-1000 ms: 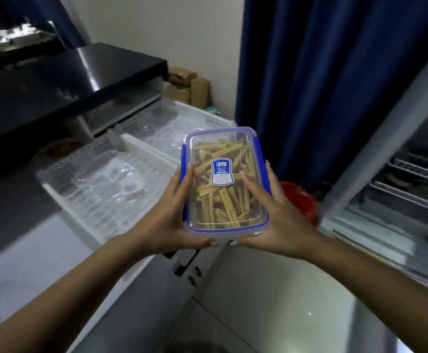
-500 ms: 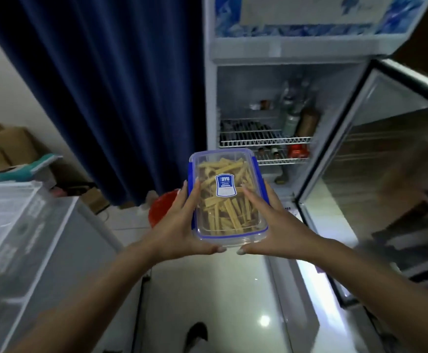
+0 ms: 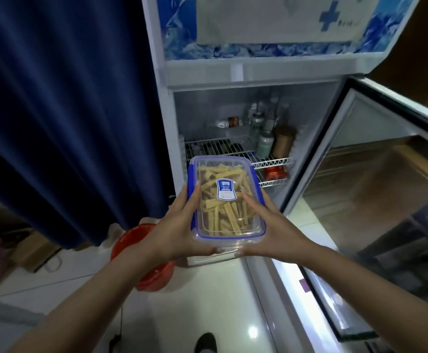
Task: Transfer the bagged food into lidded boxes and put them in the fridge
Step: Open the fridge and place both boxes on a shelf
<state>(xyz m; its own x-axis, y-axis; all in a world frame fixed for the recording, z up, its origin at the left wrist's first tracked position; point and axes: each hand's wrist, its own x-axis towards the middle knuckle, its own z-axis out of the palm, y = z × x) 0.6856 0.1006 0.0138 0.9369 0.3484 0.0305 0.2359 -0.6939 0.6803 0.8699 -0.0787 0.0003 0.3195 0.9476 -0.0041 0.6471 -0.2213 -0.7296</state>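
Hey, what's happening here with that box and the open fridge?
A person is carrying a clear lidded box with blue clips, full of yellowish food strips, toward the fridge. The left hand and right hand grip it from either side. The fridge door stands open on the right, with bottles on a wire shelf. The box is not inside yet.

Head view, single, wide-angle: I look forward and down from standing height, close over my lidded box [image 3: 224, 200], facing the open fridge [image 3: 233, 118] just beyond, floor [image 3: 207, 301] below.
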